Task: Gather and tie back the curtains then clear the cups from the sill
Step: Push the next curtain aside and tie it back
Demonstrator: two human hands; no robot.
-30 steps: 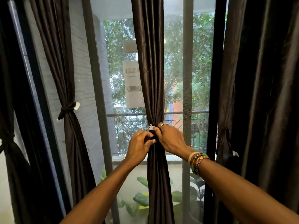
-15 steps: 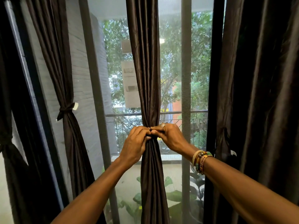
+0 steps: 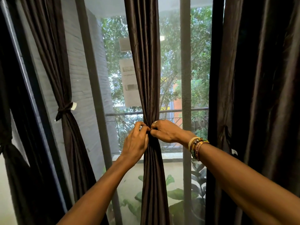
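L fingers (image 3: 142,128) + R fingers (image 3: 153,132) are curled, tips meeting, pinching the cinched waist of the mid curtain (image 3: 144,70). Any tie they work on is hidden under the tips. L hand (image 3: 135,142) sits at 8 o'clock of the pinch, R hand (image 3: 166,131) at 2 o'clock, with bracelets (image 3: 197,146) on the R wrist. The mid curtain hangs centre frame, bunched into a narrow column, flaring above and below the pinch.

At 9 o'clock is a tied curtain (image 3: 53,62), its band (image 3: 65,109) w/ a white tab. An edge curtain (image 3: 9,159) at far 9 o'clock is cinched too. At 3 o'clock is a wide curtain (image 3: 259,95); can't tell if tied. Cups + sill not in view.

Step, prob: fastening the tie on the mid curtain, gather done. Next move needs tension kept so the bunch doesn't spread, the tie closed, and the hold checked before letting go. Then the wide curtain if loose, cups after.
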